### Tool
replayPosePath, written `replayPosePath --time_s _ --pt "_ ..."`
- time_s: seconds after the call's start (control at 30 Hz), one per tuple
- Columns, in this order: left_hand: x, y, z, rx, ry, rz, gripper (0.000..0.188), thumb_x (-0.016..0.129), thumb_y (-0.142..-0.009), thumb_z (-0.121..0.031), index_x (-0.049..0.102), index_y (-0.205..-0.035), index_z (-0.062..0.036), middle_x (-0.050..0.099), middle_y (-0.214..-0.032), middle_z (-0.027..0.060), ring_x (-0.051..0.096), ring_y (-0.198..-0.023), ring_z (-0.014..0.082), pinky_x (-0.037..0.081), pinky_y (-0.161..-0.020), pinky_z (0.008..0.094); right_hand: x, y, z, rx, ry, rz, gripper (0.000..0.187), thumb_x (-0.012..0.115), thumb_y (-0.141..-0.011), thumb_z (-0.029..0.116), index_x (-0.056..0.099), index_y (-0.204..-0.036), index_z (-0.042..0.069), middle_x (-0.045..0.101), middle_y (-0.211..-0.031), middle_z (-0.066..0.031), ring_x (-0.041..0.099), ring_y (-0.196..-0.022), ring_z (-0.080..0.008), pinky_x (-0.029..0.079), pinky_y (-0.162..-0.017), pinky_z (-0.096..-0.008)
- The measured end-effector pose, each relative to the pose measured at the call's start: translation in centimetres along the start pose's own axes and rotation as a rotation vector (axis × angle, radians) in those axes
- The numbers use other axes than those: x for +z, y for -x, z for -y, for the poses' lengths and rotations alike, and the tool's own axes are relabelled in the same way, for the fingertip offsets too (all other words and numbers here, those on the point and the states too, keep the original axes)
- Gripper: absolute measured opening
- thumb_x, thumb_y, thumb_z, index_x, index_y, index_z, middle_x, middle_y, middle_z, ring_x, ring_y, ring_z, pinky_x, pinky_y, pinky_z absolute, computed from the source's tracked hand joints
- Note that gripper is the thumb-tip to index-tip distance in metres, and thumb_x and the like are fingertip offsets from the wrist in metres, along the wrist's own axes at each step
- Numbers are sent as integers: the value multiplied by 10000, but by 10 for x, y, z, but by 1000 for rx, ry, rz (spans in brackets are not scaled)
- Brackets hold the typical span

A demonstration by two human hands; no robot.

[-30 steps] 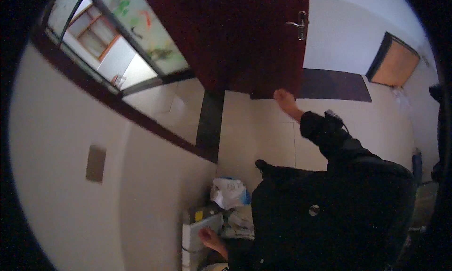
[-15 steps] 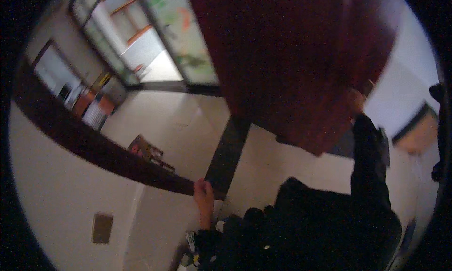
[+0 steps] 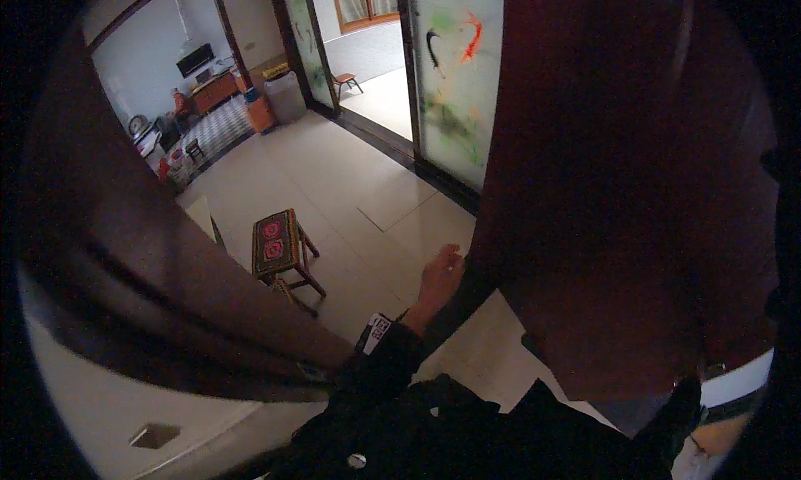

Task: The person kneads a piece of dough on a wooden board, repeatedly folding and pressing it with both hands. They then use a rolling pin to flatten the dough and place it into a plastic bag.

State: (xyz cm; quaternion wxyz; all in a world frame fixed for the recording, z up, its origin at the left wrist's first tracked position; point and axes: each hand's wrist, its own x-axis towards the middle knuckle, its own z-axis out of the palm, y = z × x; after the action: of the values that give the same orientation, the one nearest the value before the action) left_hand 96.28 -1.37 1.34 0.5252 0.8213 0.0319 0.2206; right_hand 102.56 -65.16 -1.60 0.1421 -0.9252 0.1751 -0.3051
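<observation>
left hand (image 3: 440,281) open, fingers loosely spread, at near edge of dark red door (image 3: 617,188); right hand's state cannot be told; small stool (image 3: 279,246) left.

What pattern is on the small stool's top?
Head view: the stool has a dark top with two red floral motifs and a light border.

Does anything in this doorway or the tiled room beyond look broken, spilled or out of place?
Nothing stands out. The dark red wooden door stands open with the left hand at its edge, the small wooden stool with a red patterned top is upright, and the pale tiled floor shows no spill.
</observation>
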Motion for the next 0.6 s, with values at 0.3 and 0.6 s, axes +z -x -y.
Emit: replayPosePath --time_s 0.3,0.6 --pt "15 -137 39 -46 29 23 275 574 -902 -182 557 -1142 -47 677 -995 170 667 -891 316 519 -798 395 163 -46 177 3 -148 205 272 560 -890 310 665 -976 74 670 -847 -130 643 -750 -297 518 -638 -416" --pt "24 -315 105 59 49 -84 242 591 -891 -173 571 -1091 -38 675 -974 172 674 -853 304 526 -759 382 330 -82 361 -75 -259 427 283 554 -892 310 659 -989 65 670 -862 -136 640 -762 -302 516 -654 -419"
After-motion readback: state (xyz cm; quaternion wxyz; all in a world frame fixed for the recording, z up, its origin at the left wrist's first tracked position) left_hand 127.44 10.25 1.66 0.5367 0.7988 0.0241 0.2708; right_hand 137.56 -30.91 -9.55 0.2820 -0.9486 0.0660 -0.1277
